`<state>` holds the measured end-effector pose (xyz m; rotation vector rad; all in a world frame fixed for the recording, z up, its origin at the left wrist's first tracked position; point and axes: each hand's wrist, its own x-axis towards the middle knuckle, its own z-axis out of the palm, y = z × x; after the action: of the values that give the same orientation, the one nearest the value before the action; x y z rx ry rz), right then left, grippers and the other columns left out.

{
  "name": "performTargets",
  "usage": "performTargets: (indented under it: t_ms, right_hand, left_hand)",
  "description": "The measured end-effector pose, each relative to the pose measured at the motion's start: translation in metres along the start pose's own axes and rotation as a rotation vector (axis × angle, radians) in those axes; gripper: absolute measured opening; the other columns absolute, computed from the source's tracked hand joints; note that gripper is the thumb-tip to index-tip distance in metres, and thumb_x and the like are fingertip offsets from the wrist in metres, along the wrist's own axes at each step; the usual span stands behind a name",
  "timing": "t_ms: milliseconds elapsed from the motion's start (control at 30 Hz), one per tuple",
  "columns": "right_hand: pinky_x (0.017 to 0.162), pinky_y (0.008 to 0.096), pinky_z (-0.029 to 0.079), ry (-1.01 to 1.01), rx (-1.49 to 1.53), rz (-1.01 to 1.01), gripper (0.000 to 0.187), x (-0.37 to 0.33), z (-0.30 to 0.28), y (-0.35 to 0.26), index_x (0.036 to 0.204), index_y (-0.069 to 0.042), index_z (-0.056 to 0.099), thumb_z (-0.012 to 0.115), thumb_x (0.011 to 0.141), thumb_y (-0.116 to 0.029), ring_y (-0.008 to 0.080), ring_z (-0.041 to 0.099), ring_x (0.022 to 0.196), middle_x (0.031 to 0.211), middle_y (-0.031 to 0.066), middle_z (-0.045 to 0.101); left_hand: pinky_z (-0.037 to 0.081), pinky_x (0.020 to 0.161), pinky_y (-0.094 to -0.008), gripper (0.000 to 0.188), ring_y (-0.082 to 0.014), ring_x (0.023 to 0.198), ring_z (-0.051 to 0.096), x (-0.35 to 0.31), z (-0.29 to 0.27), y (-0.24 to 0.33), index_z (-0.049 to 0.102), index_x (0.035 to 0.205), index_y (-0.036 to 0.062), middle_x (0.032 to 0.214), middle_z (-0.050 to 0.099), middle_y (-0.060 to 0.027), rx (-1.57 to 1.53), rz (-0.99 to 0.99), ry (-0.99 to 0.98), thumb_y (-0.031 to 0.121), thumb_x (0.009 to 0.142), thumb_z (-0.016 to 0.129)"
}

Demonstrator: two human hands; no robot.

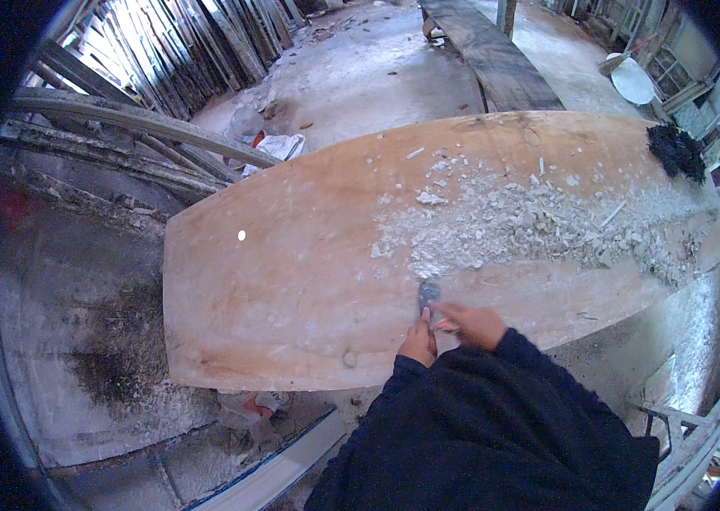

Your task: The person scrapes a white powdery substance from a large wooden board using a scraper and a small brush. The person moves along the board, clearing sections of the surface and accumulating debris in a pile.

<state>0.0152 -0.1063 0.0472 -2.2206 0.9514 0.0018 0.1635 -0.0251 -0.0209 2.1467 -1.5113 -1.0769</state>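
1. The left hand (pixel 417 342) is closed around the near end of a small grey flat-bladed tool (pixel 429 295), its thumb pointing along the tool, probably to steady the blade.
2. The right hand (pixel 474 324) comes in from the side with its fingers at the tool. It is blurred, so I cannot tell whether it grips the tool or only touches it. Meeting there, the hands seem to share control of a small piece.
3. The tool is over the near half of a broad wooden board (pixel 266 289), blade end away from the body and just beside the pale debris. Held there, it stays within easy reach of both arms.
4. The pale debris (pixel 505 226), flakes and crumbs, spreads over the right half of the board; the flat surface keeps the loose bits gathered and leaves the left half mostly bare.
5. A black bristly bundle (pixel 677 153) lies at the far right corner, apart from the hands, perhaps parked there out of the way.
6. Beyond the far edge runs a long dark plank (pixel 505 55); at far left, timber strips (pixel 198 55) lean upright, a stance that likely saves floor space.
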Motion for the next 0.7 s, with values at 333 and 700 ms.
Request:
performTargets:
  t_ms: [333,700]
  right_hand:
    - [0.063,0.0439,0.05,0.035,-0.061,-0.088,0.03,0.028,0.045,-0.005,0.106,-0.009,0.047,0.053,0.077,-0.016,0.033,0.061,0.08,0.115,0.0089,0.05]
    - [0.065,0.0437,0.049,0.046,-0.139,-0.074,0.021,0.049,0.028,-0.005,0.096,-0.01,0.053,0.055,0.076,-0.017,0.0331,0.06,0.081,0.107,0.0102,0.053]
  left_hand:
    - [0.044,0.078,-0.0469,0.034,-0.0391,0.095,0.053,0.016,0.031,-0.039,0.047,0.111,0.0063,0.098,0.056,-0.0209,-0.113,0.044,-0.13,0.015,0.078,0.047]
    - [0.046,0.076,-0.0454,0.026,-0.039,0.087,0.056,0.038,0.035,-0.04,0.055,0.098,0.0001,0.098,0.057,-0.024,0.118,0.208,0.092,0.01,0.075,0.045]
